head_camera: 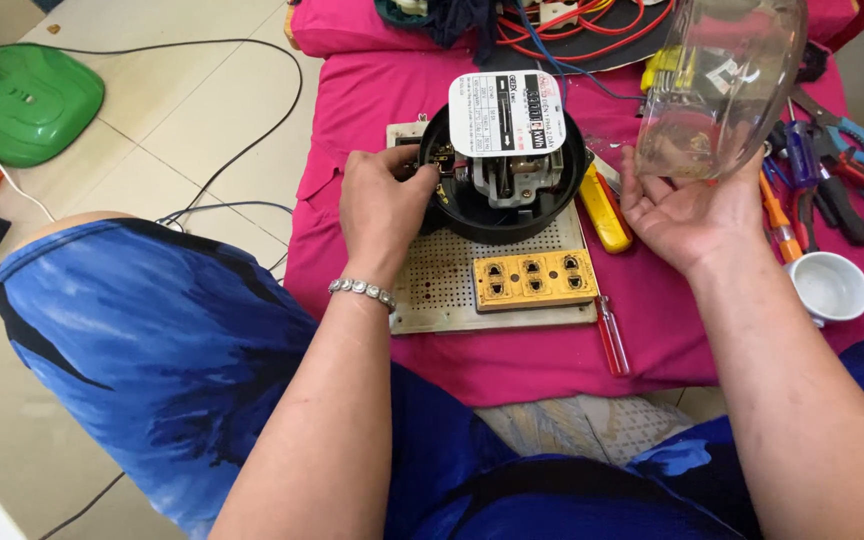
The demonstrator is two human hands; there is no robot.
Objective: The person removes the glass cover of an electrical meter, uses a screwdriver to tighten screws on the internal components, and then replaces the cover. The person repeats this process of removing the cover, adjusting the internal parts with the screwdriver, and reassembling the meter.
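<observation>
A round black electric meter (505,165) with a white dial plate stands on a perforated board (437,290) over a pink cloth. My left hand (384,205) grips the meter's left rim, fingers at its edge. Lifted off to the right, the meter's clear glass dome cover (720,85) rests tilted in my right hand (685,215), which holds it from below. A yellow multi-socket outlet (535,279) is fixed to the board in front of the meter.
A yellow tool (605,210) and a red-handled screwdriver (611,340) lie beside the board. Pliers, cutters and a white cup (830,286) sit at the right. Red and blue wires (572,25) lie behind. A green fan base (22,98) and cables are on the tiled floor.
</observation>
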